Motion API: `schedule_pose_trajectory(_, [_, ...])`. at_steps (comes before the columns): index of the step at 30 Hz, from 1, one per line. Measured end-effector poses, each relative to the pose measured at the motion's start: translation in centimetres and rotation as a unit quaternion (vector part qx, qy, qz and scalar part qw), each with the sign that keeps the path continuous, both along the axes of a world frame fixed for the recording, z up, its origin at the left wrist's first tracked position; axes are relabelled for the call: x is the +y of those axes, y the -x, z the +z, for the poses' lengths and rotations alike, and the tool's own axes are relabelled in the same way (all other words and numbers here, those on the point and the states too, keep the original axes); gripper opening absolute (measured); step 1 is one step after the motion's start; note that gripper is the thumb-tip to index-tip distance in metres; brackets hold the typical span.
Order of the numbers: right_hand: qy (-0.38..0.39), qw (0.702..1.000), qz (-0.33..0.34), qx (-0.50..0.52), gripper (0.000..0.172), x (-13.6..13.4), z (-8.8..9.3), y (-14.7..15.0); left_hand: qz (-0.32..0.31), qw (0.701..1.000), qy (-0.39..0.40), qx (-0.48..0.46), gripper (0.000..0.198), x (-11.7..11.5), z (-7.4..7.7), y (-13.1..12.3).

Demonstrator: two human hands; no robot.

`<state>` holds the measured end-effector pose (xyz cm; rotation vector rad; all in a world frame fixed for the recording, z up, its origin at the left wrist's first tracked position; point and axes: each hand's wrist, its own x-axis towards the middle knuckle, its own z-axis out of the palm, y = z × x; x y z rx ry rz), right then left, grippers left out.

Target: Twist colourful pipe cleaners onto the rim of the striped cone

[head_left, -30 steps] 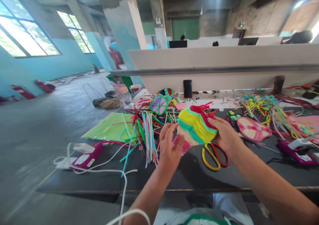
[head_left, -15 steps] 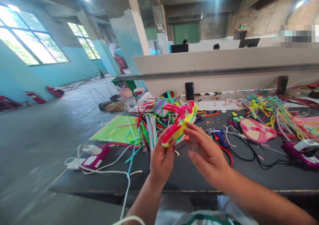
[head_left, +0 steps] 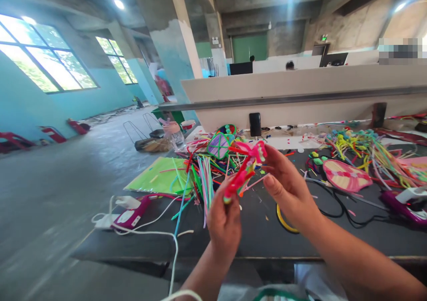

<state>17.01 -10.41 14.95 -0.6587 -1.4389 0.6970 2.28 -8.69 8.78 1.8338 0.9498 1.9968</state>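
I hold a flat craft piece made of pink, red, yellow and green pipe cleaners, turned edge-on above the dark table. My left hand grips its lower end. My right hand holds its upper right edge with the fingers bent around it. Under my right hand part of the yellow-handled scissors shows on the table.
Loose pipe cleaners lie in a heap ahead, more at the right. A pink woven fan shape, a purple glue gun, another glue gun with white cable, a green sheet and a phone surround them.
The striped piece went from flat and face-on in my right hand to edge-on. My left hand took its lower end, and my right hand shifted to its upper edge.
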Motion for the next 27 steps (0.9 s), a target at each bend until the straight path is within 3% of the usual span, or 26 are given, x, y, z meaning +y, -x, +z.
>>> schedule_pose_trajectory(3, [0.076, 0.986, 0.104, 0.106, 0.065, -0.5, 0.8, 0.4, -0.008, 0.978, -0.139, 0.156, 0.048, -0.5, -0.5, -1.6])
schedule_pose_trajectory(6, [0.132, 0.971, 0.074, 0.183, 0.063, -0.5, 0.5, -0.5, 0.006, 0.945, -0.190, 0.267, 0.053, -0.9, -0.9, -2.9])
schedule_pose_trajectory(9, [0.168, 0.965, 0.038, 0.198, 0.058, -0.3, -0.8, -2.4, -0.040, 0.931, -0.158, 0.326, 0.048, -2.0, -0.8, -2.9])
schedule_pose_trajectory(11, [0.205, 0.960, 0.048, 0.186, 0.054, -0.2, -2.1, -3.7, -0.073, 0.937, -0.139, 0.311, 0.045, -2.8, -0.2, -1.8])
schedule_pose_trajectory(15, [0.283, 0.940, 0.061, 0.183, 0.045, -1.2, -3.9, -4.9, 0.009, 0.971, -0.075, 0.227, 0.040, -3.3, 2.1, 0.6])
schedule_pose_trajectory(16, [0.292, 0.936, 0.062, 0.185, 0.043, -1.5, -4.1, -5.0, 0.004, 0.972, -0.054, 0.227, 0.039, -3.2, 2.8, 1.0])
schedule_pose_trajectory(22, [0.269, 0.948, 0.084, 0.144, 0.036, -4.3, -2.7, -4.5, -0.120, 0.959, 0.024, 0.256, 0.039, -2.9, 6.3, 0.6])
schedule_pose_trajectory(24, [0.262, 0.953, 0.086, 0.125, 0.036, -5.3, -2.6, -4.2, -0.182, 0.947, 0.074, 0.255, 0.028, -3.1, 6.6, 0.4])
schedule_pose_trajectory(27, [0.254, 0.961, 0.075, 0.081, 0.046, -6.5, -3.5, -3.9, -0.247, 0.925, 0.164, 0.237, 0.019, -3.1, 5.6, 0.4])
